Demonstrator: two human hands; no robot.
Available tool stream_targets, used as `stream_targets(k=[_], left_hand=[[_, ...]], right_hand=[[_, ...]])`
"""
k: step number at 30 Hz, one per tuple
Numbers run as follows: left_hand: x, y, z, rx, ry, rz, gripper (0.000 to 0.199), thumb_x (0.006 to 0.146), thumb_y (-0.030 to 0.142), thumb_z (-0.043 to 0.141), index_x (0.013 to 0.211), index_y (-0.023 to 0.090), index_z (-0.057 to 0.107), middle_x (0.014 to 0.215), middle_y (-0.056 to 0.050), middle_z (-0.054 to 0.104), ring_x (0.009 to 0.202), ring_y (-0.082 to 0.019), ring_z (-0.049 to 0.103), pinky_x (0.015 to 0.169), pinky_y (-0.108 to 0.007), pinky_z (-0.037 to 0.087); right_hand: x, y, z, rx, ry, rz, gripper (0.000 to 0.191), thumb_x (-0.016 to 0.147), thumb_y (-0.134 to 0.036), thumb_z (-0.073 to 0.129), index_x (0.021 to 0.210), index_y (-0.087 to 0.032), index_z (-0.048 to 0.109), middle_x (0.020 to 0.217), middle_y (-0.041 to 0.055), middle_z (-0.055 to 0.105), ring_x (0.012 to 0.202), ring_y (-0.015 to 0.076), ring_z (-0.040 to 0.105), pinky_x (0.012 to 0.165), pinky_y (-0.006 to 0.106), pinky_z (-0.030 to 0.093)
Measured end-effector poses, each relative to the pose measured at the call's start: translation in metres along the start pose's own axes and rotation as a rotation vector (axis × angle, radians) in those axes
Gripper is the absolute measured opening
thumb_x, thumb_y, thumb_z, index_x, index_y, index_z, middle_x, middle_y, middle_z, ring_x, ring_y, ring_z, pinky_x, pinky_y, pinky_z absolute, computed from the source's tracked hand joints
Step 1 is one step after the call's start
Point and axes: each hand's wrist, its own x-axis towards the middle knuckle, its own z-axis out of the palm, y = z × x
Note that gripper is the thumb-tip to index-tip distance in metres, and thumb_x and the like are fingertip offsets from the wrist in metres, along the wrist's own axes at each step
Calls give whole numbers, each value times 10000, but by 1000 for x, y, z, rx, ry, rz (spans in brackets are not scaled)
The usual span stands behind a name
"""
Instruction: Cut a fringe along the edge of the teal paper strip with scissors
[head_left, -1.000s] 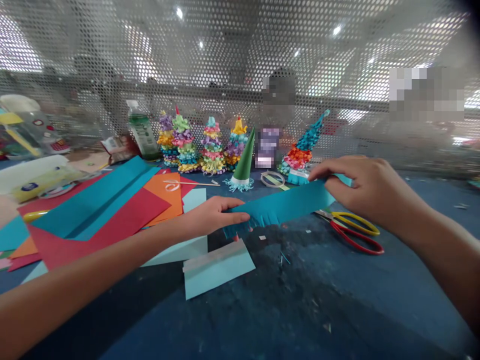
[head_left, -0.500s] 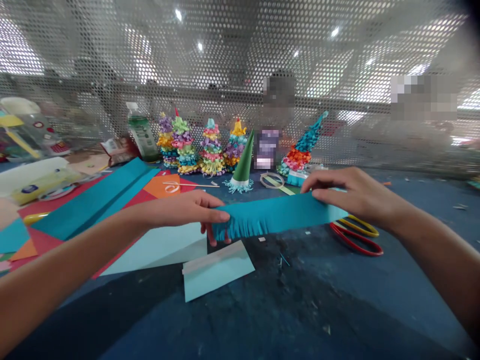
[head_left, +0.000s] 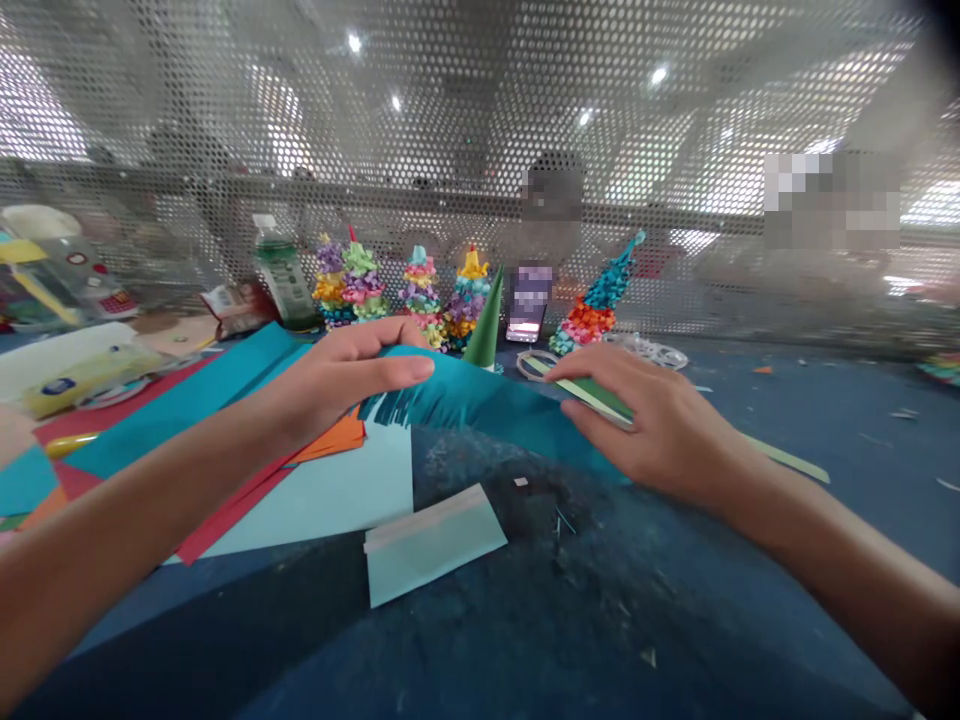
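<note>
A long blue paper strip [head_left: 499,405], fringed with cuts along its lower left edge, hangs above the table. My left hand [head_left: 367,365] pinches its left end, thumb in front. The strip slopes down to the right, and its far end passes behind my right hand [head_left: 637,415]. The thumb and forefinger of that hand are apart, with a green paper piece [head_left: 600,398] visible between them farther back. Whether the thumb touches the strip I cannot tell. Behind the strip stands a green paper cone [head_left: 487,325], its base mostly hidden.
Below lies a folded light-blue paper [head_left: 439,550]. Coloured sheets, including a blue one [head_left: 202,395], spread at left. Several curled-paper trees, one leaning [head_left: 600,300], stand at the back beside a phone [head_left: 530,300], a bottle [head_left: 285,270] and a tape roll [head_left: 534,365].
My left hand has risen left with the strip's end. My right hand has moved left and its thumb and forefinger have parted. The strip's right end now droops; the scissors' handles are hidden.
</note>
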Motion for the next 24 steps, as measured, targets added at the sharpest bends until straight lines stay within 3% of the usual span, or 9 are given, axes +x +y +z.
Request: stream_targets(k=[3, 7, 8, 10, 13, 15, 17, 21, 24], left_hand=[[-13, 11, 19, -207, 109, -48, 196, 878, 353, 732, 780, 235, 609, 652, 43, 522, 541, -119, 507, 460, -221, 385], [-37, 28, 46, -339, -13, -43, 152, 974, 391, 731, 892, 266, 703, 814, 29, 710, 716, -165, 682, 614, -257, 564], [-40, 31, 49, -314, -68, -3, 126, 1001, 383, 707, 935, 277, 727, 881, 17, 747, 787, -189, 713, 660, -282, 591], [-44, 33, 51, -261, -117, 82, 185, 1042, 434, 656, 995, 293, 766, 993, -7, 780, 896, -219, 730, 730, -319, 610], [-41, 28, 45, -203, 15, 226, 330, 1086, 504, 564, 984, 289, 792, 991, -5, 756, 886, -187, 674, 775, -295, 571], [-36, 23, 41, -122, 141, 287, 276, 1071, 473, 610, 962, 275, 768, 930, 9, 711, 834, -161, 624, 744, -259, 530], [-33, 19, 41, -20, 137, 228, 209, 1012, 477, 700, 1034, 271, 728, 952, 8, 698, 843, -170, 626, 708, -251, 519], [-32, 15, 49, 78, -162, -98, 268, 962, 512, 727, 998, 249, 689, 776, 38, 586, 658, -157, 549, 526, -237, 416], [-35, 8, 55, -44, -261, -269, 303, 1000, 542, 657, 935, 247, 678, 677, 74, 449, 540, -118, 391, 455, -226, 290]], right_hand=[[-10, -13, 11, 13, 132, -86, 232, 1010, -300, 607, 1218, -318, 708, 1229, 97, 758, 1214, 378, 676, 1083, 580, 483], [-23, -36, 37, 370, -103, 46, 1019, 819, -381, 910, 1663, -403, 339, 1621, 87, 556, 1347, 400, 633, 1082, 574, 547], [-24, -40, 42, 500, -122, 76, 1049, 813, -358, 905, 1675, -408, 310, 1621, 81, 557, 1339, 390, 642, 1066, 562, 567], [-22, -44, 50, 753, -77, 153, 748, 863, -313, 816, 1540, -382, 505, 1423, 60, 704, 1173, 342, 733, 949, 512, 638], [-13, -45, 49, 997, 58, 317, 215, 873, -327, 773, 1072, -314, 694, 1010, 22, 788, 791, 255, 761, 688, 415, 680], [-7, -45, 45, 1095, 104, 394, 190, 855, -344, 813, 973, -296, 671, 928, 5, 783, 683, 212, 734, 611, 362, 667], [-4, -45, 42, 1168, 128, 419, 228, 853, -349, 832, 991, -292, 660, 915, -8, 789, 667, 192, 736, 581, 321, 654], [-6, -41, 44, 1157, 114, 406, 246, 861, -380, 809, 1010, -300, 631, 880, -10, 791, 682, 213, 756, 562, 325, 644], [-13, -14, 33, 736, -18, 303, 340, 932, -508, 695, 1189, -294, 630, 1070, 68, 818, 855, 274, 799, 678, 407, 668]])
